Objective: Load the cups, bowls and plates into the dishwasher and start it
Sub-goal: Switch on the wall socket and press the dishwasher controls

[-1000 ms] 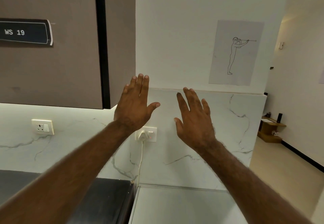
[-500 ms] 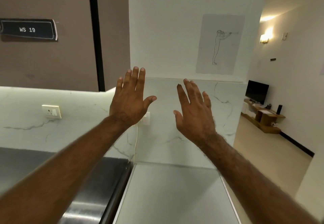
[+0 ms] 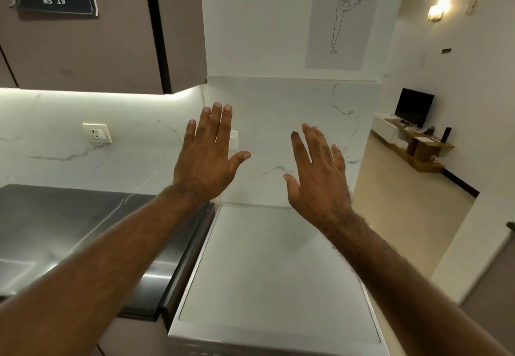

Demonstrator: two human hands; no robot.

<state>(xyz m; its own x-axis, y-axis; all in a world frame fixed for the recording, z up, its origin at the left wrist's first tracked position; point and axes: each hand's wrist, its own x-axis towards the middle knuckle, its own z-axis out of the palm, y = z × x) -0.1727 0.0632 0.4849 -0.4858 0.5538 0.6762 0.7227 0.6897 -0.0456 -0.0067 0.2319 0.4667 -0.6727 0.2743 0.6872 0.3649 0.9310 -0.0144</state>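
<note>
Both your hands are up in the air, backs facing you, fingers spread flat and holding nothing: left hand (image 3: 206, 160) just a bit higher than the right hand (image 3: 317, 180), with a gap between them. Right below them sits the dishwasher (image 3: 276, 277), its flat white top bare, tucked against the marble wall and right beside the dark steel countertop (image 3: 64, 230) on your left. No cups, bowls or plates show up anywhere. There's a wall socket (image 3: 97, 133) under the brown cabinet (image 3: 83, 49) with the WS 19 label (image 3: 53, 0).
</note>
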